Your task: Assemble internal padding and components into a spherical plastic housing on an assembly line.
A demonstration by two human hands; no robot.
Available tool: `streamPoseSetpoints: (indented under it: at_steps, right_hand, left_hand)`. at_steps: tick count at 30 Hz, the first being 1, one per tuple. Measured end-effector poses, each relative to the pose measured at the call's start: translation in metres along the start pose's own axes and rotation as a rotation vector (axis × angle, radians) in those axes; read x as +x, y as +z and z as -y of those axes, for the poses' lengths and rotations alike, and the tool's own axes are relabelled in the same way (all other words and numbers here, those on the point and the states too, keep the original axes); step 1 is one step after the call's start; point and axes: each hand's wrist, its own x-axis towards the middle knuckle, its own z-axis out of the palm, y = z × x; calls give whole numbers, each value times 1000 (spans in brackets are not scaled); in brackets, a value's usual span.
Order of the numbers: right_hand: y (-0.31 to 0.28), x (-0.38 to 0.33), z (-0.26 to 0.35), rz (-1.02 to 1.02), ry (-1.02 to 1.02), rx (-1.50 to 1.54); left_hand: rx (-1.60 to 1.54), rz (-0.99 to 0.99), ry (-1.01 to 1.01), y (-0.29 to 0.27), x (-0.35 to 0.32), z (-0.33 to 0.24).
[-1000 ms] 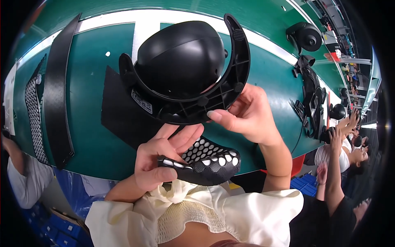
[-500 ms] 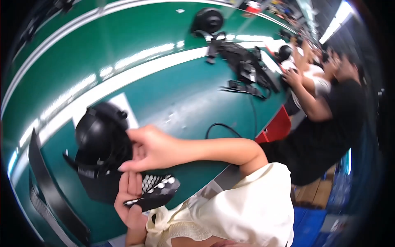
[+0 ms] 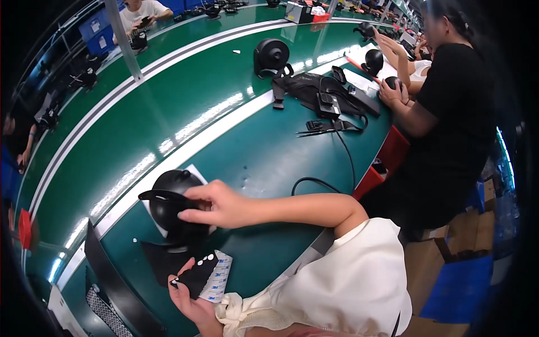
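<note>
My right hand (image 3: 222, 205) reaches in from the right and grips a black curved bracket on a glossy round black housing (image 3: 167, 209), thumb in front and fingers over the top. The housing sits at the table's far side, on a white sheet (image 3: 196, 172). Closer to me, my left hand (image 3: 188, 300) pinches a sheet of stickers (image 3: 196, 278): black, with a few white round dots, its white printed backing folded out on one side. Black flat material (image 3: 157, 259) lies between the housing and my left hand.
Long black strips (image 3: 115, 281) lie at the left. A black harness (image 3: 323, 92) with a cable and another round housing (image 3: 272, 55) are farther off. A co-worker in black (image 3: 455, 112) stands at the right, by red bins (image 3: 387, 157). Cardboard boxes (image 3: 426, 269) stand below.
The view has shifted and sharpened. My right hand has moved from the housing's lower side onto its bracket. The sticker sheet in my left hand has turned, showing its white backing.
</note>
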Motion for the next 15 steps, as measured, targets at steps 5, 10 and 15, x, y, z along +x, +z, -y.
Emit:
streamPoseSetpoints:
  at_steps: [5,10,15]
  right_hand:
    - [-28,31,12,-263,-341,-505]
    - [-56,113,-77,-220,-706,-1456]
    - [-91,165,-140,-174,-633,-1818]
  left_hand:
    - [-24,33,50,-10,5,3]
    - [-208,-36,-105,-18,1,-2]
    - [-387,-45,-281,-41,5,5]
